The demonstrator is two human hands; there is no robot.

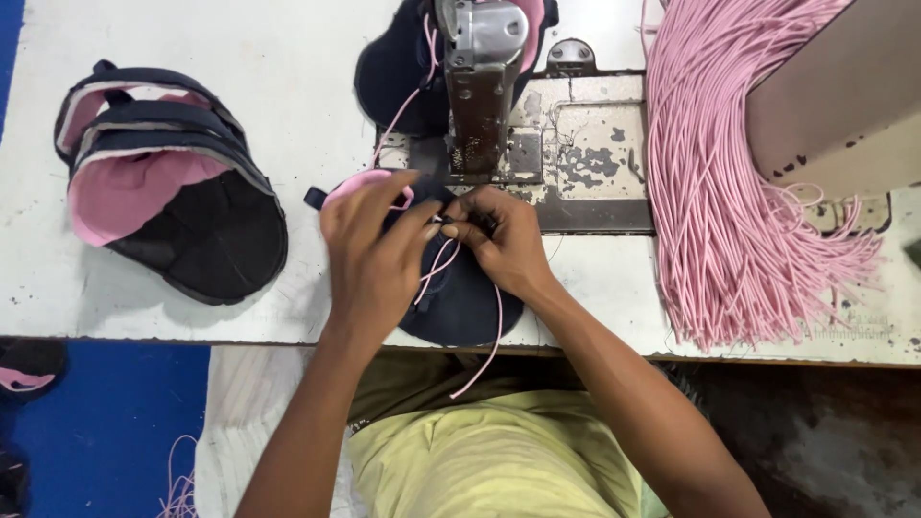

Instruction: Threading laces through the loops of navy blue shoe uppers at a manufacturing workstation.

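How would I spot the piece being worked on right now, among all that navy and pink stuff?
Find the sewing machine at the table's middle. Just below it, the left hand and right hand pinch a navy piece. Unlike the stack at left, a loose pink cord trails from it.

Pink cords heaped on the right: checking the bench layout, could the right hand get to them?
Probably yes: the right hand sits beside the pink cords, with only bare table between.

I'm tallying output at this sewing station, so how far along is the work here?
Looks done: a stack of navy-and-pink pieces lies at the table's left. In hand: the left hand and right hand pinch a pink cord on a navy piece below the sewing machine head. Left: a thick bundle of pink cords hangs at right.
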